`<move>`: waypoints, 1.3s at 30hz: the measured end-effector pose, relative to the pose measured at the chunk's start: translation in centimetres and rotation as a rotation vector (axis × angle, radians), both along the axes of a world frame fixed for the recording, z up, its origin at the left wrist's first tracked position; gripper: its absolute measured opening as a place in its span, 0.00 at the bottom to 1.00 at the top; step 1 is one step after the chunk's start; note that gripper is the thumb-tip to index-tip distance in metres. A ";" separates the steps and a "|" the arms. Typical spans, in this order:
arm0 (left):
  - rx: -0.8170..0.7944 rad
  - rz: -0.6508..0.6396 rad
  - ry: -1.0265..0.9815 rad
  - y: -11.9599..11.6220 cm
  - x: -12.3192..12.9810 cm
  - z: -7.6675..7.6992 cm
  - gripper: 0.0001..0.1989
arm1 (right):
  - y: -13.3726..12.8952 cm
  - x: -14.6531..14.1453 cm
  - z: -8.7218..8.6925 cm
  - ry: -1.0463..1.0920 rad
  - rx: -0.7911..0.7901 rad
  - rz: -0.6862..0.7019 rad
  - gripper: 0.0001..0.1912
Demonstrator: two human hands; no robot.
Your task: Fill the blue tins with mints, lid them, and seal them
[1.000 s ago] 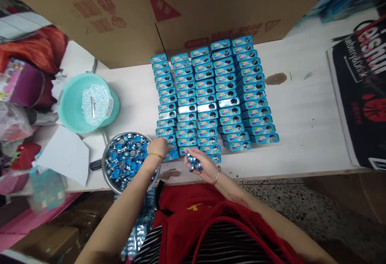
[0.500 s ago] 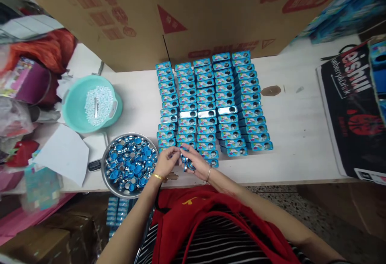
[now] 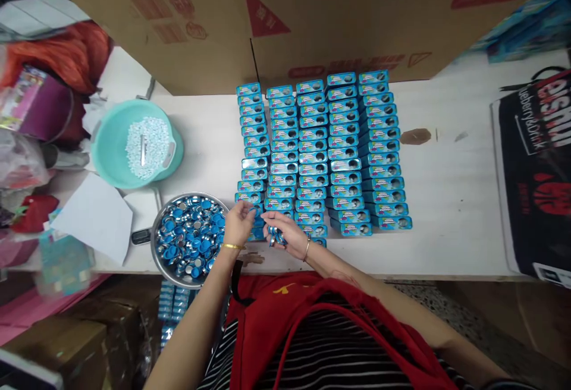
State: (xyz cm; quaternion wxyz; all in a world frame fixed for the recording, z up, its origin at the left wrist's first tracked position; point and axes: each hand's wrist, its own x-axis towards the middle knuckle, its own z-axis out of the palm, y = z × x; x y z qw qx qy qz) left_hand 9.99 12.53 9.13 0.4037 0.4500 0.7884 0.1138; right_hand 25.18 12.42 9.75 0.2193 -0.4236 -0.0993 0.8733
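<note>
My right hand [image 3: 286, 233] is cupped around several small blue-and-silver caps [image 3: 276, 236], near the front of the rows. Just left of it, my left hand [image 3: 239, 223] has its thumb and fingers pinched over the front of the leftmost rows; what they hold is too small to make out. Several rows of blue tins [image 3: 313, 168] stand on the table with their printed, round-holed sides up. A metal pan [image 3: 157, 262] full of loose blue-and-silver caps [image 3: 191, 238] lies beside my left wrist.
A large cardboard box [image 3: 214, 33] stands behind the rows. At the left are a teal basin [image 3: 107, 167] of white pellets, white paper [image 3: 96, 217] and bags. A black printed bag [image 3: 535, 182] lies at the right.
My left hand has moved slightly left and up, away from my right hand. The whole view has shifted a little. My right hand still holds the caps.
</note>
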 end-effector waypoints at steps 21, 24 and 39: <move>-0.222 0.170 -0.303 1.2 1.8 1.4 0.20 | 2.9 0.6 -1.2 -0.182 0.237 -0.235 0.09; -0.204 0.269 -0.551 0.0 3.3 1.4 0.25 | 2.7 0.3 -1.3 -0.246 0.314 -0.228 0.08; -0.118 0.327 -0.525 2.8 2.6 1.0 0.15 | 5.0 -0.5 -1.0 -0.423 0.378 -0.451 0.16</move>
